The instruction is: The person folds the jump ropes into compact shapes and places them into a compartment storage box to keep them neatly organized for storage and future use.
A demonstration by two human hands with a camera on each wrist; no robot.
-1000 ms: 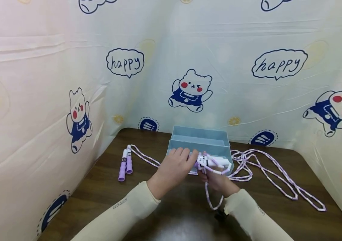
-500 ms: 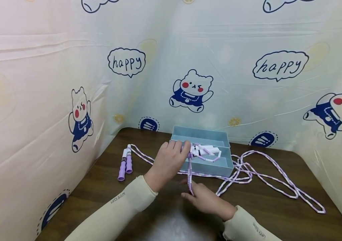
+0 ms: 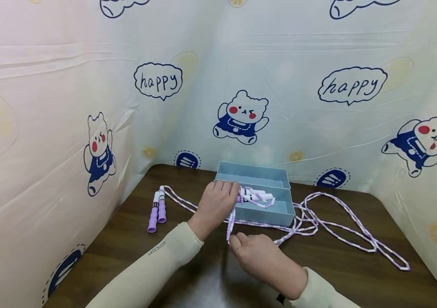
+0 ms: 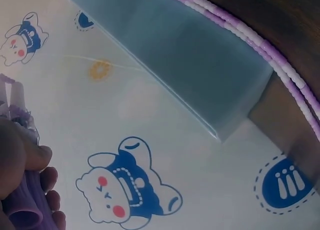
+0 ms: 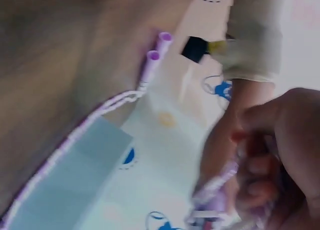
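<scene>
My left hand (image 3: 215, 208) grips the paired handles of a purple-and-white beaded jump rope (image 3: 258, 196) in front of the light blue box (image 3: 289, 209). Their white ends, with a loop of beads around them, point right. A purple handle end (image 4: 26, 216) sticks out of my fist in the left wrist view. From the bundle a doubled length of rope (image 3: 231, 222) drops to my right hand (image 3: 258, 259), which pinches it with curled fingers lower down. The right wrist view is blurred, but those curled fingers (image 5: 260, 167) show there.
A second jump rope lies on the dark wooden table (image 3: 357, 282). Its two purple handles (image 3: 157, 211) rest at the left, its rope runs past the box front, and loose loops (image 3: 341, 222) spread right. Patterned cloth (image 3: 303, 119) stands behind and at the sides.
My right hand has left the handles, moved down and toward me, and now pinches the hanging rope. My left hand keeps hold of the handles, which have shifted slightly left.
</scene>
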